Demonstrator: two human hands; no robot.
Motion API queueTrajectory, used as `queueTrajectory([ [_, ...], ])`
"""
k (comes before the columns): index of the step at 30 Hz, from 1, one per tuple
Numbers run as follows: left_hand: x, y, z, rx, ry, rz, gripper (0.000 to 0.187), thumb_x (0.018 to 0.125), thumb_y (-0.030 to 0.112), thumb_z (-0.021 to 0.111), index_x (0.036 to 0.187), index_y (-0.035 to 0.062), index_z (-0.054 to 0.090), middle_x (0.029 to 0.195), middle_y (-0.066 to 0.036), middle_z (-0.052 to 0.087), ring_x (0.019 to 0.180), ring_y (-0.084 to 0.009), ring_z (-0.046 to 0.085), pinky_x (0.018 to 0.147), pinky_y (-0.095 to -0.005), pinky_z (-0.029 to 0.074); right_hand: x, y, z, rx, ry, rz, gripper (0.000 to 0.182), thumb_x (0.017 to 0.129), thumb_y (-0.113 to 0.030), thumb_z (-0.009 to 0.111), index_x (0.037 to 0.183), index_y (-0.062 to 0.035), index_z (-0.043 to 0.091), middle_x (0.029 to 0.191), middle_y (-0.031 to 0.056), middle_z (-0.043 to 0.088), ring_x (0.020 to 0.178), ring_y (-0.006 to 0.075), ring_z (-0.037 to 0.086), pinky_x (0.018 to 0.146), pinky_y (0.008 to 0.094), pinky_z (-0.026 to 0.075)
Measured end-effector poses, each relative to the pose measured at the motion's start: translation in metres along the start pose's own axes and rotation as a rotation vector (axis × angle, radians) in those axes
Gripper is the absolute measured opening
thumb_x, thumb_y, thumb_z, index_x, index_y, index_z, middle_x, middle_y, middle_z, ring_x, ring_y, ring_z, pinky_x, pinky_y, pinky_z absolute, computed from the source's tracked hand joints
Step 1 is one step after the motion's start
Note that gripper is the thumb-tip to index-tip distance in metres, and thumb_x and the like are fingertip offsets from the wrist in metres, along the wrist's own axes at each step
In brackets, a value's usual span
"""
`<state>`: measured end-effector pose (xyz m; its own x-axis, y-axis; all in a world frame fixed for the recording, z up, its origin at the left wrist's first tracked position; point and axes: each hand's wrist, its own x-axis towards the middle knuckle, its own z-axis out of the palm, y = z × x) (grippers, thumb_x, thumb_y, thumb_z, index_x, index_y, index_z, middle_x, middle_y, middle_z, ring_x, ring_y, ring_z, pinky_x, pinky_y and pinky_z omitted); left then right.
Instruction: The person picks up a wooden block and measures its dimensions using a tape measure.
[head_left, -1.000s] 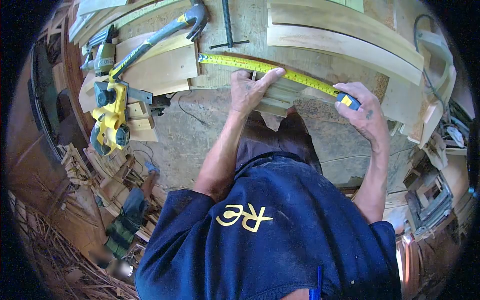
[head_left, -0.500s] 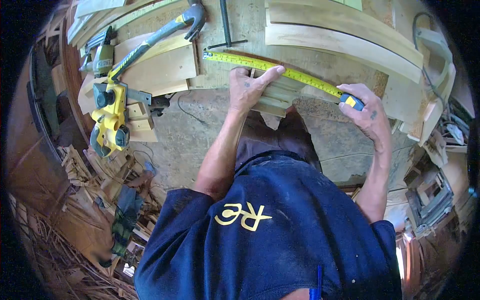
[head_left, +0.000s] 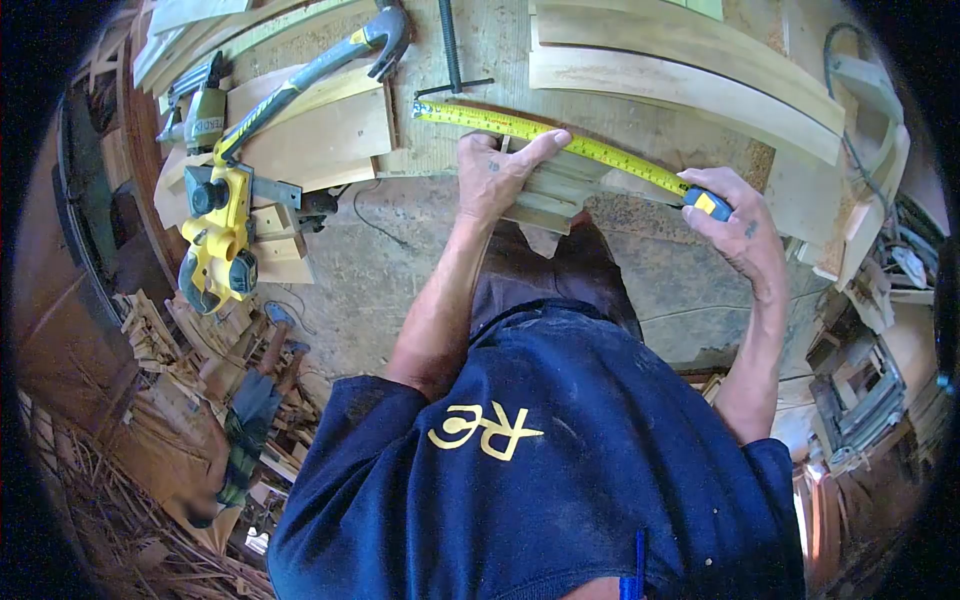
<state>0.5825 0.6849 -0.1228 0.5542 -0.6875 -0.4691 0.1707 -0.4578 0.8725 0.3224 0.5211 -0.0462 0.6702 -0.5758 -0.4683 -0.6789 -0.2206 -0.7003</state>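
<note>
At twelve o'clock on the dusty wooden table (head_left: 440, 60), the left hand (head_left: 492, 176) pins the yellow steel tape blade (head_left: 540, 132) flat against stacked pale wood strips (head_left: 552, 190); at two o'clock the right hand (head_left: 735, 225) grips its blue-yellow case (head_left: 708, 204), keeping it taut.

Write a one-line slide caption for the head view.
Left hand pins a yellow tape measure on a wood piece; right hand holds its case.

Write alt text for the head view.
A person stretches a yellow tape measure over a small wood block, left hand pressing the tape, right hand holding its case. A hammer and yellow power planer lie on the workbench.
</note>
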Motion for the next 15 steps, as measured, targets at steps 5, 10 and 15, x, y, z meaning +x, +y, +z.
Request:
queueTrajectory([
  [5,0.0001,-0.0018,0.0004,-0.042,0.007,0.020,0.039,0.080,0.029,0.090,0.096,-0.0056,0.078,0.086,-0.011,0.078,0.075,-0.0132,0.072,0.071,-0.0296,0.059,-0.0006,-0.0004,0.0001,-0.004,-0.007,0.018,0.042,0.082,-0.022,0.076,0.120,-0.0050,0.073,0.112,0.0138,0.071,0.106,0.0275,0.069,0.095,0.0366,0.051],
  [10,0.0005,0.0017,-0.0009,0.003,-0.006,-0.011,0.038,0.080,0.028,0.090,0.096,-0.0054,0.079,0.086,-0.010,0.078,0.074,-0.0135,0.072,0.070,-0.0294,0.059,-0.0022,-0.0007,-0.0015,-0.021,-0.007,0.017,0.043,0.082,-0.023,0.075,0.121,-0.0055,0.072,0.111,0.0135,0.071,0.105,0.0275,0.069,0.095,0.0368,0.051],
  [15,0.0020,-0.0052,0.0009,0.017,0.025,0.013,0.037,0.080,0.033,0.090,0.090,-0.0007,0.079,0.076,-0.003,0.074,0.063,-0.0085,0.064,0.057,-0.0256,0.051,-0.0024,-0.0002,-0.0012,-0.017,-0.001,0.009,0.043,0.083,-0.023,0.076,0.121,-0.0054,0.072,0.112,0.0135,0.071,0.107,0.0277,0.068,0.096,0.0369,0.051],
])
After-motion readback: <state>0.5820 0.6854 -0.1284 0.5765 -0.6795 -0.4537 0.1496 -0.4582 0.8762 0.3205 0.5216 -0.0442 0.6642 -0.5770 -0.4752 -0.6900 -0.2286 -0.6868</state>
